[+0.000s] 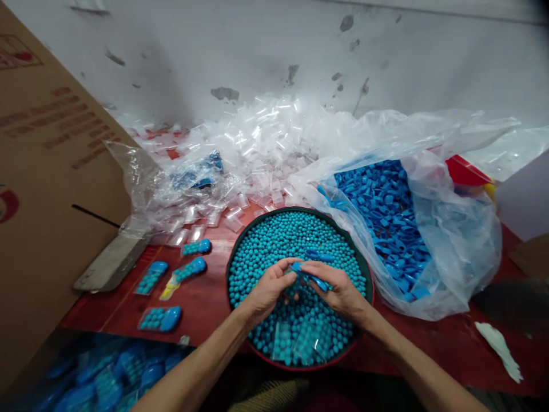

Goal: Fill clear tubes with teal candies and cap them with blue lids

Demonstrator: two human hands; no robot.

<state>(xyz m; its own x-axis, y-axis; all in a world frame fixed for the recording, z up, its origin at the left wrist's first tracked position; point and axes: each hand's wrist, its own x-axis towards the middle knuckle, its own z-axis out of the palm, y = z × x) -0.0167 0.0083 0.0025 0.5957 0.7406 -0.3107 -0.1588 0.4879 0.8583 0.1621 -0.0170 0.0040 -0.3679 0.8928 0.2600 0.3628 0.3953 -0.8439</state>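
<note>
Both hands meet over a round dark tub (pixel 369 280) heaped with small turquoise balls (pixel 295 229). In my left hand (pixel 268 292) is a small clear plastic case (pixel 292 286), partly hidden by the fingers. My right hand (pixel 341 289) grips blue plastic caps (pixel 318 281), one of them against the case's top end. Another blue cap (pixel 318 256) lies on the balls just beyond the fingers. Clear cases (pixel 306 343) rest on the balls at the near side of the tub.
Filled, blue-capped cases (pixel 160 319) lie on the red table (pixel 206 309) at left; more filled cases (pixel 107 383) sit below its edge. Empty clear cases (pixel 257 149) pile up behind. A plastic bag (pixel 454 263) of blue caps (pixel 386 206) stands right, a cardboard box (pixel 55 160) left.
</note>
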